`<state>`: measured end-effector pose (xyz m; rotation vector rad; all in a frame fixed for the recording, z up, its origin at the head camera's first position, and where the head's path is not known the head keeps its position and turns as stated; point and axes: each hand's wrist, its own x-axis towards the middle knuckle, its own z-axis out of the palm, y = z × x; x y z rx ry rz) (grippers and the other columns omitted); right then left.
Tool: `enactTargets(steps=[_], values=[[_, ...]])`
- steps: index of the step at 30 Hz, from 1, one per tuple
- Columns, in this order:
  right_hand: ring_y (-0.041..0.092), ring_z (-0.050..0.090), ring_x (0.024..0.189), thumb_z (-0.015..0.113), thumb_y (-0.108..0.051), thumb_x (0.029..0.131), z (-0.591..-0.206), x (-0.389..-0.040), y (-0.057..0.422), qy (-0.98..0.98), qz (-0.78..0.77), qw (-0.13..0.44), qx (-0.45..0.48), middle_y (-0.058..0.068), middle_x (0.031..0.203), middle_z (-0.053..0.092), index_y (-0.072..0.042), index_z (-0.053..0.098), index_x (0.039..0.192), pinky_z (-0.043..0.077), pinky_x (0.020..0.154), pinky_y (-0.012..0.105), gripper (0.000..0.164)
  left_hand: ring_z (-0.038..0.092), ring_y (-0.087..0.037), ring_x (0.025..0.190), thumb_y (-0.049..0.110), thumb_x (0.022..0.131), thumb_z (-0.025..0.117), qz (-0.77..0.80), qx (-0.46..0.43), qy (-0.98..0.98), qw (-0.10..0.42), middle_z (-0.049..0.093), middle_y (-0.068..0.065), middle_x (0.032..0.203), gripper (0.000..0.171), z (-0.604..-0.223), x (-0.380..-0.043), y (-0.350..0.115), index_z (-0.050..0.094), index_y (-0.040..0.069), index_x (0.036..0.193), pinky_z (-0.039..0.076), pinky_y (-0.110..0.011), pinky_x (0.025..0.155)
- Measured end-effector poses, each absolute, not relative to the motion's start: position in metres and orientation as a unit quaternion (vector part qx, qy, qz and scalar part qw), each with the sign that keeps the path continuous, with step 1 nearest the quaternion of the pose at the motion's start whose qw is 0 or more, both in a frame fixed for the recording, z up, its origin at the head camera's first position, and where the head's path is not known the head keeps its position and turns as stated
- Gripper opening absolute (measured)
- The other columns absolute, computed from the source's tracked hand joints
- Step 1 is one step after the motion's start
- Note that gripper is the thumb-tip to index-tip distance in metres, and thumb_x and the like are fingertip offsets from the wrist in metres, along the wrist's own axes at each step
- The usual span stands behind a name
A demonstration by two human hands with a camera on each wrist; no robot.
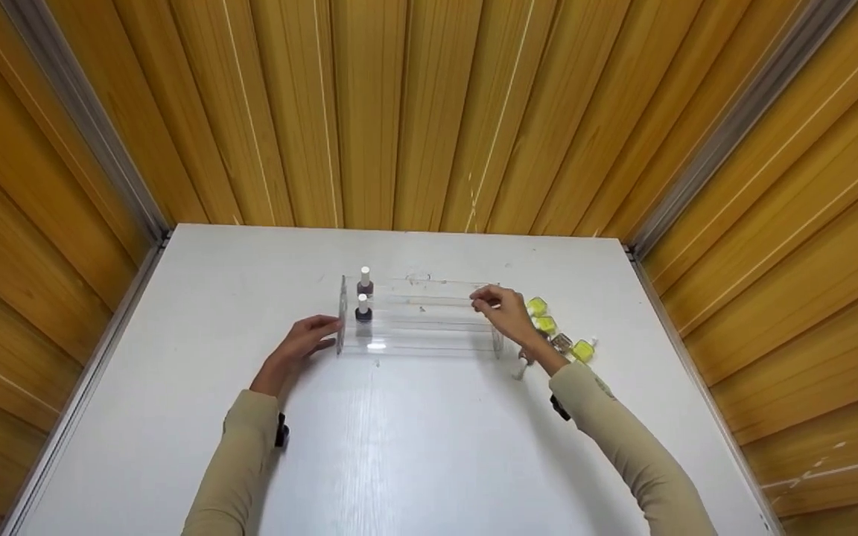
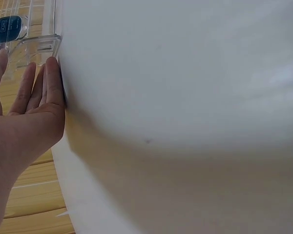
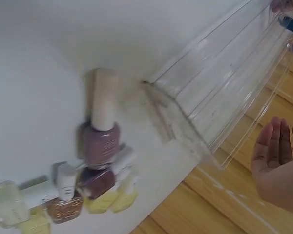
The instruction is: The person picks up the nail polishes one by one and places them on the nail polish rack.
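Observation:
A clear acrylic tiered rack (image 1: 433, 339) stands on the white table. Two nail polish bottles with white caps are at its left end: a dark purplish one (image 1: 365, 286) on a rear tier and a dark teal one (image 2: 7, 29) in front of it. My left hand (image 1: 305, 339) has its fairly straight fingers at the rack's left side panel (image 1: 342, 316). Over the right end of the rack is my right hand (image 1: 505, 311), its fingers loosely bent. In the right wrist view nothing shows between those fingers (image 3: 276, 146).
Right of the rack lies a cluster of nail polish bottles: several yellow ones (image 1: 582, 351), a brown glitter one (image 3: 64, 208) and purple ones (image 3: 101, 145). They are partly behind my right forearm in the head view. Wood-look panel walls (image 1: 369, 112) enclose the white table (image 1: 414, 447).

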<state>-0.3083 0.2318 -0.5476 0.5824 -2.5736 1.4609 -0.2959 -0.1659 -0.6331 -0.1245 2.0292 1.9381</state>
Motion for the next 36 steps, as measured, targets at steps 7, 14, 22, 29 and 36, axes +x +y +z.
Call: enactTargets(steps=[7,14,22,29,36], values=[[0.041,0.073,0.087,0.063,0.003,0.097,-0.56,-0.297,0.281,-0.877,0.443,0.005,0.188,0.028,0.095,0.074,0.01,0.072,0.1,0.053,0.07,0.01,0.012,0.051,-0.036,0.138,0.017,0.103,0.062,0.684,-0.042,0.711,0.158,0.053,-0.026,0.143,0.047,-0.635,-0.297,-0.167,0.051,-0.012,0.138,0.049,-0.043,0.117],[0.034,0.073,0.081,0.063,0.001,0.096,-0.577,-0.283,0.319,-0.902,0.368,-0.069,0.213,0.027,0.096,0.074,0.01,0.073,0.099,0.064,0.067,0.029,0.013,0.05,-0.036,0.139,0.021,0.102,0.065,0.683,-0.054,0.71,0.163,0.053,-0.025,0.145,0.05,-0.635,-0.296,-0.167,0.051,-0.009,0.14,0.05,-0.04,0.116],[0.032,0.069,0.091,0.07,0.011,0.084,-0.597,-0.272,0.333,-0.922,0.286,-0.008,0.261,0.015,0.094,0.077,0.003,0.075,0.096,0.061,0.081,0.036,0.016,0.049,-0.037,0.141,0.023,0.102,0.066,0.677,-0.056,0.716,0.164,0.053,-0.024,0.145,0.051,-0.635,-0.298,-0.168,0.052,-0.008,0.14,0.05,-0.041,0.117],[0.04,0.063,0.102,0.077,0.005,0.079,-0.602,-0.269,0.329,-0.928,0.256,0.019,0.27,0.02,0.106,0.072,0.001,0.074,0.101,0.054,0.092,0.054,0.022,0.051,-0.038,0.139,0.021,0.102,0.065,0.679,-0.052,0.715,0.157,0.055,-0.025,0.143,0.048,-0.633,-0.296,-0.167,0.054,-0.008,0.139,0.05,-0.042,0.116],[0.037,0.061,0.103,0.085,-0.013,0.082,-0.611,-0.269,0.325,-0.943,0.222,0.026,0.247,0.017,0.107,0.067,-0.005,0.078,0.102,0.05,0.087,0.052,0.022,0.051,-0.039,0.138,0.021,0.102,0.065,0.68,-0.05,0.714,0.156,0.055,-0.026,0.142,0.049,-0.634,-0.295,-0.166,0.053,-0.01,0.138,0.05,-0.044,0.117]])
